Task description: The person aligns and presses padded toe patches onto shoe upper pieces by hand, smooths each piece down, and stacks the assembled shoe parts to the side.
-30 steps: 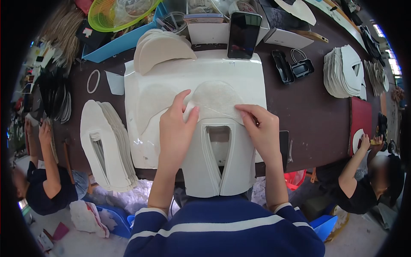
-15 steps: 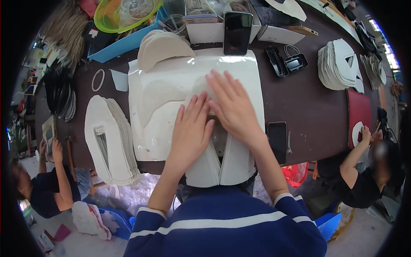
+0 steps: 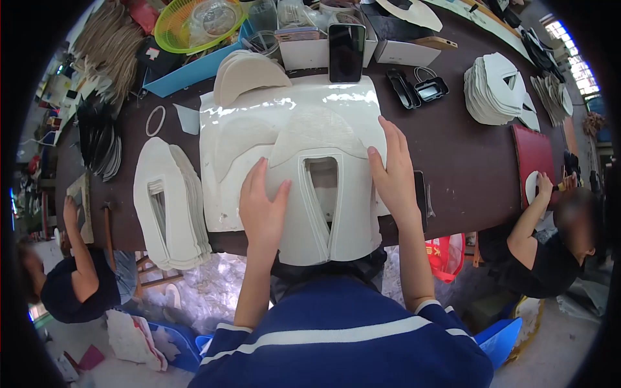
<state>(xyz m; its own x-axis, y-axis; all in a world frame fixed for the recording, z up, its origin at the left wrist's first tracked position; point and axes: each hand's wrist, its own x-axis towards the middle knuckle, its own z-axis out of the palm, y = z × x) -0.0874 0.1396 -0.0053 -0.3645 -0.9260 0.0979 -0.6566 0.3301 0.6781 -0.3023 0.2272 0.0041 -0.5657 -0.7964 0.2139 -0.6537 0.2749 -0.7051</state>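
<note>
Directly before me lies a stack of off-white, shoe-upper-shaped pieces (image 3: 352,223) with a tapered opening in the middle, overhanging the table's front edge. Across its far end sits a thin, curved, translucent pale piece (image 3: 317,132). My left hand (image 3: 264,210) is at the stack's left edge, thumb apart from the fingers. On the other side, my right hand (image 3: 394,178) has its fingers stretched out close to the right edge. Whether either hand touches the stack I cannot tell. Another pale curved piece (image 3: 242,142) rests flat on the glossy white sheet (image 3: 223,210) beneath.
A second stack of cut pieces (image 3: 184,200) stands at left, half-moon pieces (image 3: 249,74) behind. A phone (image 3: 346,55) leans upright at the back; another phone (image 3: 420,194) lies at right. An open black case (image 3: 414,90) lies beyond. Co-workers sit on both sides.
Both hands have come off the far end of the stack and back toward me, spreading to its two sides. The curved piece there is now uncovered.
</note>
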